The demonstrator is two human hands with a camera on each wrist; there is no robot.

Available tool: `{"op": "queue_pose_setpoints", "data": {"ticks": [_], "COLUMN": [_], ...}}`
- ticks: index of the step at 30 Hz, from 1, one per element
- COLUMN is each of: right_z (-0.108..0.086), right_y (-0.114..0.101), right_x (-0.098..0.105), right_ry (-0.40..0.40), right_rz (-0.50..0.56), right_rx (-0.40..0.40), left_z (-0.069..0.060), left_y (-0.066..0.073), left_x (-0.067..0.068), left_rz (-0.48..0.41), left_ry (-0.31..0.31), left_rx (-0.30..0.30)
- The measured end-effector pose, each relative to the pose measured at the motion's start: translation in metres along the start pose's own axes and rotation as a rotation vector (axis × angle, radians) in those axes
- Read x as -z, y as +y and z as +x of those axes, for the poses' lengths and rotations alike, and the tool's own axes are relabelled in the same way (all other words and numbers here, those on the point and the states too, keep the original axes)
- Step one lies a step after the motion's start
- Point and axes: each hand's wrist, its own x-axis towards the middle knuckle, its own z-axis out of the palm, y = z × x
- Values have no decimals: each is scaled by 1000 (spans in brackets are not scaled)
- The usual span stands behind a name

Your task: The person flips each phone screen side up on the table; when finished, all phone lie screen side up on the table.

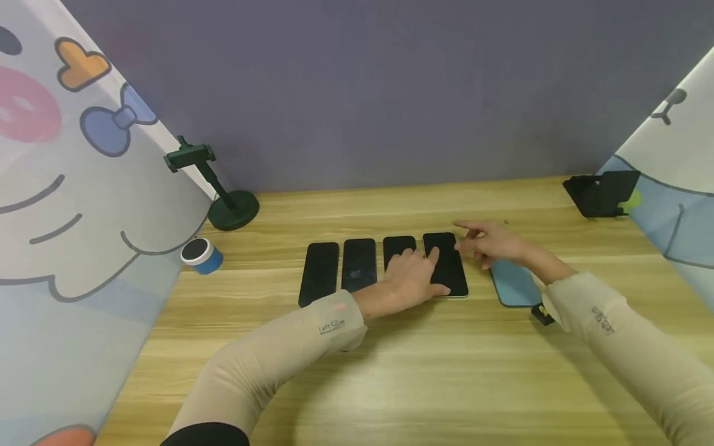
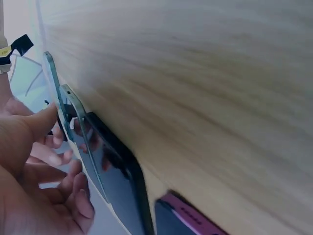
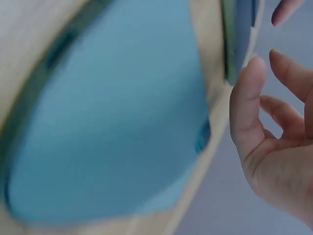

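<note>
Several smartphones lie screen up in a row; the rightmost dark smartphone (image 1: 449,272) is beside my hands. My left hand (image 1: 404,279) reaches over it, thumb near its lower edge and index finger over its screen, the other fingers loosely bent. It partly covers the neighbouring smartphone (image 1: 395,244). My right hand (image 1: 496,241), holding nothing, hovers at the right side of the rightmost dark phone with index finger extended. Below it lies a light-blue phone-shaped slab (image 3: 117,112), face plain. In the left wrist view my left hand (image 2: 44,166) has its thumb by a phone edge; contact is unclear.
Two more dark smartphones (image 1: 319,269) (image 1: 359,263) continue the row leftward. A dark green phone stand (image 1: 234,210) and a blue-and-white jar (image 1: 203,255) stand at the left. A black folding stand (image 1: 602,193) is at the back right, before the grey back wall (image 1: 357,93).
</note>
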Motion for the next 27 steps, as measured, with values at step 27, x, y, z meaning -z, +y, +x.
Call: {"op": "queue_pose_setpoints", "data": {"ticks": [27], "right_z": [-45], "right_y": [55], "right_x": [65], "right_ry": [48], "right_rz": [-120], "right_rx": [-76], "left_z": [48], "left_y": [84], "left_x": [-2], "left_rz": [1], "left_ry": [-65], "left_rx": [2]}}
